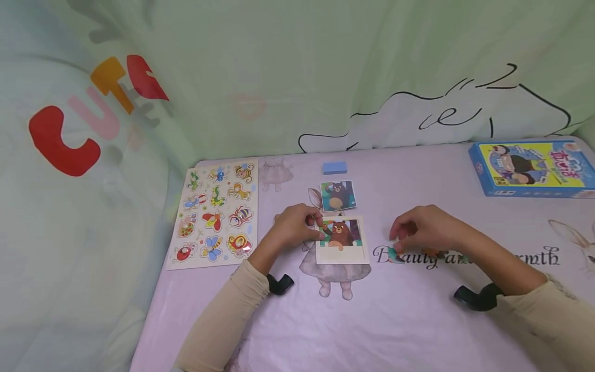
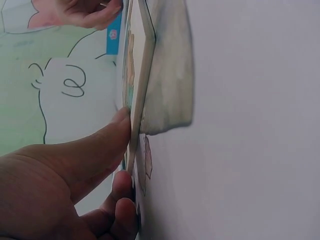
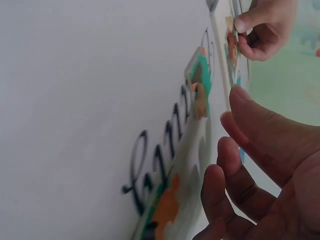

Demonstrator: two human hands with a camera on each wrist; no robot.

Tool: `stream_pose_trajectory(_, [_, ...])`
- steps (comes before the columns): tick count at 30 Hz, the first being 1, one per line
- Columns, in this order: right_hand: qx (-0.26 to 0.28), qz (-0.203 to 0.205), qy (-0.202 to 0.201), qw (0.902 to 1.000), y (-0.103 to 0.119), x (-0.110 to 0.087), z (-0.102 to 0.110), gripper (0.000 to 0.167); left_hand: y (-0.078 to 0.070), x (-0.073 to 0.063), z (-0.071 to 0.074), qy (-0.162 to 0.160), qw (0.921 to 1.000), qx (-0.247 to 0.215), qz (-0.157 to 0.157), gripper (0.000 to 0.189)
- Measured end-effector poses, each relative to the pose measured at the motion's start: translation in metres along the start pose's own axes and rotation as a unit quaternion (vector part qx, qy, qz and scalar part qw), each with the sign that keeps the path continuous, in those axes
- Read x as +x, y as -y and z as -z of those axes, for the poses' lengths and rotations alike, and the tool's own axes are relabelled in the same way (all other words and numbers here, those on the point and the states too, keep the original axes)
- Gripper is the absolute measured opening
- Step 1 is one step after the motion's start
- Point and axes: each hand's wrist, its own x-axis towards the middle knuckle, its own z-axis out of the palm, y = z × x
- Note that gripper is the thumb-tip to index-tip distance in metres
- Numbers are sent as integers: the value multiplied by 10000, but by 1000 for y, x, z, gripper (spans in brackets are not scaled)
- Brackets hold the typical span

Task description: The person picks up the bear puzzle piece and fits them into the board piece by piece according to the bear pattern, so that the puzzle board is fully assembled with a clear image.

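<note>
A small white puzzle board point(image 1: 342, 256) with a brown bear picture in its upper part lies mid-table. My left hand point(image 1: 297, 227) holds its left edge, thumb on the board's face near the picture and other fingers curled at the side. In the left wrist view the board point(image 2: 142, 65) is edge-on beside the thumb. Over to the right, my right hand point(image 1: 420, 227) hovers with loosely bent fingers above a teal puzzle piece point(image 1: 395, 254). In the right wrist view this piece point(image 3: 201, 75) lies on the cloth, apart from the fingertips.
Behind the board lies a bear picture card point(image 1: 338, 196), then a blue block-like stack point(image 1: 334, 168). An insect puzzle board point(image 1: 214, 214) occupies the left side. A blue and yellow box point(image 1: 534, 168) lies back right. Another orange-brown piece point(image 1: 434, 252) is partly under the right forearm.
</note>
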Motion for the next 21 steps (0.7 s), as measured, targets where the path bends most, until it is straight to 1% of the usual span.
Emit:
stream_pose_trajectory(5, [26,20,40,10000,-5,-3,-3,22,0,0,0,-8,10000,23,2,21])
stream_pose_trajectory(11, [51,44,0,10000,-6,-5,-6,24,0,0,0,4,10000,52,9,21])
stream_pose_trajectory(16, [50,172,-53,9998,-7,-5,-8,26,-2,-1,1,13,10000,56,5,20])
stream_pose_trajectory(21, [66,159,-80,9998,-6,-5,-10,26,-2,0,1,31,10000,66,28,20])
